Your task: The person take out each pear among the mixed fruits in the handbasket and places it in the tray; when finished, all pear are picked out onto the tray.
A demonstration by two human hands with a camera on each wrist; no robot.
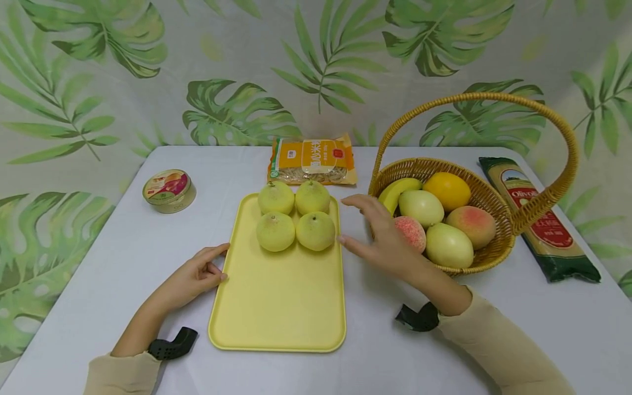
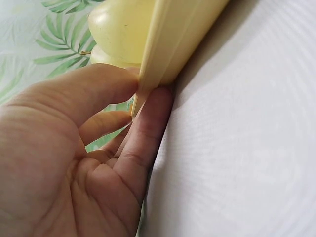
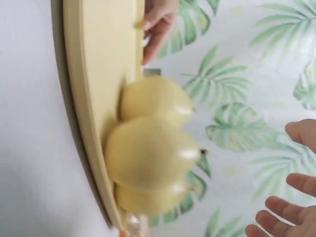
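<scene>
Lightly, a person's left hand (image 1: pixel 190 282) pinches the left rim of a flat, rectangular, yellow tray (image 1: pixel 281 307) with rounded corners on a white-covered table (image 1: pixel 385 362), while the right hand (image 1: pixel 382 241), fingers parted and holding nothing, hovers just beside the tray's far right edge. On the tray's far half sit 4 round, pale-yellow pears (image 1: pixel 316 233), set 2 by 2 and close together. To the right stands a golden-brown, oval wicker basket (image 1: pixel 502 244) of mixed fruit (image 1: pixel 448 245), its tall handle arched overhead; beyond the tray lies an orange-and-clear packet (image 1: pixel 312 159), and at far left a round, lidded tub (image 1: pixel 169 191). The pears look firm, moderately heavy and smooth enough to roll, and their skins would likely bruise under a hard squeeze; each is best cupped around its widest part, with the stem left alone. The tray seems light and stiff, suited to a hold at opposite rims. From the left wrist, 1 fingertip shows reaching low beneath the rim near the table, a detail lost from the head view. From the right wrist, the gap between the right hand's fingers and the pears is plain, as are the upward-facing stems, though only 3 pears appear and the basket is out of frame.
</scene>
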